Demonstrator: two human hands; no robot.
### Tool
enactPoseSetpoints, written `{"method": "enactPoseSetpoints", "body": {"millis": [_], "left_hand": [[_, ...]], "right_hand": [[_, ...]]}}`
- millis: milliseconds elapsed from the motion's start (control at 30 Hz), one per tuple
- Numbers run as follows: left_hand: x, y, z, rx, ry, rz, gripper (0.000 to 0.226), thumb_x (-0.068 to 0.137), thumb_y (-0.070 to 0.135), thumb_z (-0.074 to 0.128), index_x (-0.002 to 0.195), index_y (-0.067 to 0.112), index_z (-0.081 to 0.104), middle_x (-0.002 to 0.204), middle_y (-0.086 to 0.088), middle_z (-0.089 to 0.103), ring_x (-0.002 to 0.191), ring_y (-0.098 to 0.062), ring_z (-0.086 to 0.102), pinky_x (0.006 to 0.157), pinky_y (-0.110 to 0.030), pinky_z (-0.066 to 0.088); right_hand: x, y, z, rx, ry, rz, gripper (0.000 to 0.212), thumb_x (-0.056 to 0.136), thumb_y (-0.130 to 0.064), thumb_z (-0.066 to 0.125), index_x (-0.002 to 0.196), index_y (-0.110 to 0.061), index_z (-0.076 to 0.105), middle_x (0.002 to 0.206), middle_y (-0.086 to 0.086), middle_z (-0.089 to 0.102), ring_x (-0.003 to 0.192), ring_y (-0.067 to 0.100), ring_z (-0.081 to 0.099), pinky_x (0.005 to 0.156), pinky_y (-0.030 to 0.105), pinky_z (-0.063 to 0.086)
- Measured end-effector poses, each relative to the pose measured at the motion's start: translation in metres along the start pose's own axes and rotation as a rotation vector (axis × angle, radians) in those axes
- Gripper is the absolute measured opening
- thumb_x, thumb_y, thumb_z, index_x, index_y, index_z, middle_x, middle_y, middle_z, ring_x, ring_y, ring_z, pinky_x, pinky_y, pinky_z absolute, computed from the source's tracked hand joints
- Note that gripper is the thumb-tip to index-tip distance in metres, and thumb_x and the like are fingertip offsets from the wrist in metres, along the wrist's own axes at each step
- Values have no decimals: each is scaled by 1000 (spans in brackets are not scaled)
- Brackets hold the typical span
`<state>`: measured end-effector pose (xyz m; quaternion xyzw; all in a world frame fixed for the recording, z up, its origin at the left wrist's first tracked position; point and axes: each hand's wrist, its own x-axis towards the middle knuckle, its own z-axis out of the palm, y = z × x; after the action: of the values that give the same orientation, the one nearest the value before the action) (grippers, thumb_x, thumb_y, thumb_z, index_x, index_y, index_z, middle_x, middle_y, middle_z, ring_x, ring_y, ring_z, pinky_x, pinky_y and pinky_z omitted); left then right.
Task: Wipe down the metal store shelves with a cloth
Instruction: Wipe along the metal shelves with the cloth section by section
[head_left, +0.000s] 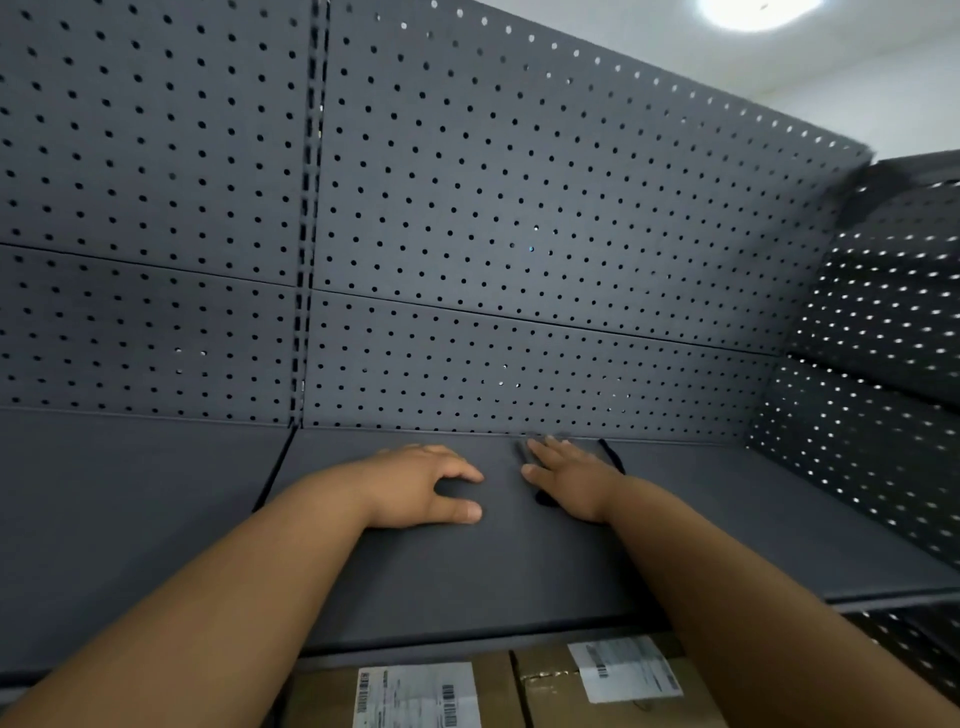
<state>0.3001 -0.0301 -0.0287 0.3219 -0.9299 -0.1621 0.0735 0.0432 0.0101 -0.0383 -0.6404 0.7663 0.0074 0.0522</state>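
Note:
A dark grey metal shelf (467, 571) runs across the view in front of a perforated back panel (519, 208). My right hand (566, 478) lies flat on the shelf near the back panel, fingers straight, pressing on a dark cloth (613, 460). Only thin dark edges of the cloth show around the hand; the rest is hidden beneath it. My left hand (421, 483) rests on the shelf just left of the right hand, fingers loosely bent, thumb and forefinger apart, with nothing visible in it.
A perforated side panel (872, 364) closes the shelf on the right. A slotted upright (306, 234) divides the back panels, and a seam (272, 478) splits the shelf left of my hands. Two labelled cardboard boxes (498, 691) sit below the shelf's front edge.

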Motion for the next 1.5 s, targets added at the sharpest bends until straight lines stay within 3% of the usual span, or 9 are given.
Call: {"method": "enactPoseSetpoints", "body": {"millis": [233,433,700,1000,1300,1500], "left_hand": [[2,0,1,12,-2,3,61,85,68,55,139,43,45,150,13,39,139,-11,34,116,-44,27],[3,5,-4,96,-65,26,62,92,59,53,148,33,40,158,3,30,145,-14,29,119,-33,22],[-25,-30,-26,132,-91,-21,64,91,63,51,148,37,37,155,11,34,139,-9,36,116,-31,27],[-33,-56,-22,63,-34,-29,72,81,76,52,143,42,42,150,15,39,136,-8,37,115,-35,30],[-36,-55,-21,81,-39,-42,68,86,71,49,146,42,37,155,13,32,142,-12,29,116,-36,26],[-39,-55,-21,109,-20,-53,68,83,76,47,144,47,37,155,16,33,143,-13,28,117,-45,24]], "right_hand": [[-54,-9,5,5,15,-21,65,98,-62,20,155,-34,6,164,-3,-2,150,17,-3,118,40,1],[-101,-16,9,30,40,-30,64,98,-62,21,155,-37,6,163,-6,-3,149,14,-4,117,36,-1],[-119,-19,7,31,28,-23,64,98,-61,23,155,-38,5,163,-7,-3,149,13,-5,116,34,-1],[-69,-25,2,29,-5,8,65,98,-61,24,155,-36,5,164,-5,-2,149,15,-4,118,36,0],[7,-31,-6,24,-8,46,66,99,-60,23,156,-30,7,164,-1,0,150,21,-2,120,42,2],[28,-35,-9,29,-2,84,67,99,-60,23,156,-28,8,164,2,0,150,23,0,118,42,2]]}}
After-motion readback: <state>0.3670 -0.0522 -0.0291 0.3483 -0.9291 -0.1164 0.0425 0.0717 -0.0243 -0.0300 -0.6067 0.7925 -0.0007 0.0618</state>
